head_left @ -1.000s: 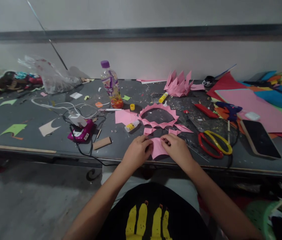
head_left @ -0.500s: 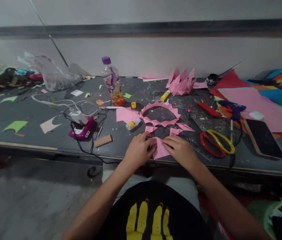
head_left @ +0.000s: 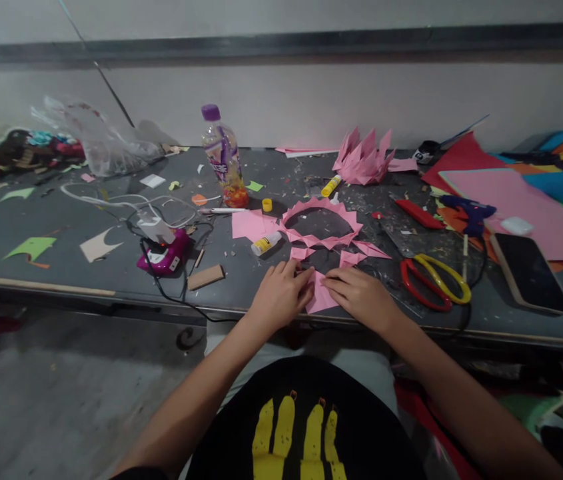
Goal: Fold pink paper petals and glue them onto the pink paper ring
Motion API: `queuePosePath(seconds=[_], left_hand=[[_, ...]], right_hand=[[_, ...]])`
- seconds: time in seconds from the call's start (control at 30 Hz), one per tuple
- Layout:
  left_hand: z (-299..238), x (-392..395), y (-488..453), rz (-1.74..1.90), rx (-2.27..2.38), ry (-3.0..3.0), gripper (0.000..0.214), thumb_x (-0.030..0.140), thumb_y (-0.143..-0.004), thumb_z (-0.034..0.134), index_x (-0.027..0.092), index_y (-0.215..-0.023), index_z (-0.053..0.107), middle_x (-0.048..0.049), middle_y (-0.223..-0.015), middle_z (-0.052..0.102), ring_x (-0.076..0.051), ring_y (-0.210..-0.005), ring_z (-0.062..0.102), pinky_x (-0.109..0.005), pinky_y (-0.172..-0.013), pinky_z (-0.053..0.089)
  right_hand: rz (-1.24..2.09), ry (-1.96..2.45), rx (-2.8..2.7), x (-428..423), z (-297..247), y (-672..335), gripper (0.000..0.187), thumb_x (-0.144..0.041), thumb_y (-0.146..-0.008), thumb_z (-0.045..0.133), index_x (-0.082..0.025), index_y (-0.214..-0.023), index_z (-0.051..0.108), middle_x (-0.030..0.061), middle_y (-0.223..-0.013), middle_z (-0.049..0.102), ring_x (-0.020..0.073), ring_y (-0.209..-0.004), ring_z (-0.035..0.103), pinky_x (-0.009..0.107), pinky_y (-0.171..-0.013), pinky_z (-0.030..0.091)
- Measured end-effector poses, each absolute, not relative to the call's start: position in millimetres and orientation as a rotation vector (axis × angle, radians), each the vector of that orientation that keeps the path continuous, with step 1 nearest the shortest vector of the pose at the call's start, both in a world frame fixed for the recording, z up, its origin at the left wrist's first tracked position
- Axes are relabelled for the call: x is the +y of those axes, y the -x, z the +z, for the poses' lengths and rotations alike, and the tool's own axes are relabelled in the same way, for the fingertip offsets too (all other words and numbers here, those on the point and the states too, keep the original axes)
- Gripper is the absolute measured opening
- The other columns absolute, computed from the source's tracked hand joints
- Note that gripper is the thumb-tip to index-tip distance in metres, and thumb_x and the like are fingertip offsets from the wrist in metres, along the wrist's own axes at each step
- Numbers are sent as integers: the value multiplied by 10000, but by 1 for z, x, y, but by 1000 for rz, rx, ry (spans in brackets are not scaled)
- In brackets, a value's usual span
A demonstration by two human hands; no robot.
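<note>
two hands on one small pink paper (head_left: 320, 300), that's basically the whole scene. it lies flat at the very near edge of the dark grey table (head_left: 61, 220), right in front of the person's body, wedged between both hands. the left hand (head_left: 281, 295) sits on its left side, fingers curled down onto that edge and gripping it. the right hand (head_left: 361, 297) covers the right side, fingertips pinched on the upper corner, so only the middle strip of pink shows between them. both hands are closed on the paper, neither one loose or lifted. just past the knuckles are a few small folded pink points (head_left: 351, 257), and beyond those a spiky pink paper ring (head_left: 318, 227) lies flat. a little white glue bottle (head_left: 265, 245) lies on its side near the ring's left, touching a flat pink square (head_left: 248, 225). off to the right of the right hand, well apart from it, red-and-yellow scissors (head_left: 436, 283) lie open-ish on the table, with a dark phone (head_left: 530, 272) further right. left of the left hand is a cardboard strip (head_left: 205, 277), then a magenta gadget (head_left: 164, 257) tangled in cables. a drink bottle (head_left: 223, 157) with a purple cap stands upright further back, and a finished spiky pink paper shape (head_left: 364, 160) sits near the wall.
</note>
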State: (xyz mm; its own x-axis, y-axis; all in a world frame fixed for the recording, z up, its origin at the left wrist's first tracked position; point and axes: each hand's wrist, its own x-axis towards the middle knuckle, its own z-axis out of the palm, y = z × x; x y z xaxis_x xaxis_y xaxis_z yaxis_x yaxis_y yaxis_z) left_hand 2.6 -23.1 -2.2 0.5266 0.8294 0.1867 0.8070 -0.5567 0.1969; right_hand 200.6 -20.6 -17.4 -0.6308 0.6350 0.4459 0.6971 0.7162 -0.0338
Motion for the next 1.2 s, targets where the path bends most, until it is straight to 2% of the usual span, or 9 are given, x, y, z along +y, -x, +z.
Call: queuePosePath(seconds=[0.6, 0.73, 0.87, 1.1, 1.2], left_hand=[[-1, -25, -8, 325, 1502, -2732, 348, 313, -908, 432, 174, -1204, 551, -132, -1116, 566, -261, -957, 531, -385, -781, 428], [-6, -26, -7, 410, 1480, -2796, 336, 298, -921, 423, 164, -1203, 548, -129, -1204, 555, -263, -1073, 499, -370, -814, 412], [-10, -26, -7, 371, 1256, -2929, 302, 201, -935, 399, 146, -1189, 551, -91, -1295, 540, -225, -1176, 451, -342, -868, 378], [-3, -24, -9, 241, 1208, -2987, 328, 181, -928, 397, 93, -1219, 518, -104, -1268, 576, -227, -1127, 500, -349, -871, 358], [0, -24, -9, 225, 1204, -2992, 333, 199, -926, 395, 93, -1216, 520, -104, -1261, 581, -227, -1099, 522, -355, -873, 360]], right_hand=[[-361, 978, -2617, -21, -13, -199, 233, -112, -880, 473, -181, -955, 683, 69, -918, 696, 169, -805, 617, 286, -725, 500], [-354, 955, -2586, -21, -11, -197, 224, -105, -875, 477, -156, -933, 688, 75, -909, 697, 175, -804, 622, 286, -718, 510], [-334, 924, -2578, -20, -9, -196, 228, -102, -874, 472, -145, -918, 691, 82, -915, 698, 181, -836, 622, 296, -749, 515], [-271, 931, -2588, -19, -9, -196, 224, -105, -865, 488, -135, -919, 704, 88, -919, 712, 182, -846, 617, 304, -758, 480], [-215, 1030, -2536, -21, -8, -193, 198, -134, -854, 524, -158, -876, 719, 56, -887, 730, 181, -816, 609, 313, -743, 439]])
